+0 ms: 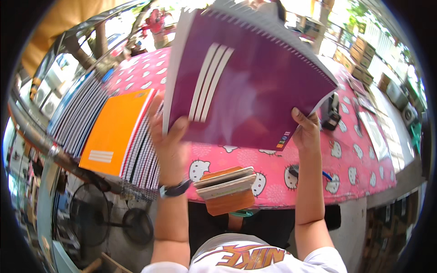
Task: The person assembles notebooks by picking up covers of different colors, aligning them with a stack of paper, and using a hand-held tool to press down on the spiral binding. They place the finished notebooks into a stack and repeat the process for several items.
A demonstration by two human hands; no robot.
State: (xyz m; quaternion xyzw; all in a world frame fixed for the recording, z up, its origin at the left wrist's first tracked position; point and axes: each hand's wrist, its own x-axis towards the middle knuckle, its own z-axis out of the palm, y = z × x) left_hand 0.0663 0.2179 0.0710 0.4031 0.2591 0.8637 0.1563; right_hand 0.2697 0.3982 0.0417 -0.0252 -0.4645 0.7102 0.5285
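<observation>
Raised above the table is a purple spiral notebook (pixel 246 86) with three white label lines on its cover and its wire binding along the upper right edge. My left hand (pixel 170 132) grips its lower left corner, thumb on the cover, slightly blurred. At the lower right edge, my right hand (pixel 306 127) pinches it with the thumb in front. My fingers behind the notebook are hidden. Left of my left hand stands a row of spiral notebooks with an orange cover (pixel 117 129) facing me. A small wooden holder (pixel 227 189) sits at the table's near edge between my forearms.
A pink patterned cloth (pixel 277 177) covers the table. More notebooks (pixel 82 113) are stacked at the left edge. A black stapler-like tool (pixel 331 111) lies right of my right hand, with a blue pen (pixel 326 175) nearer. Cardboard boxes (pixel 363 52) stand far right; a fan (pixel 91 211) is lower left.
</observation>
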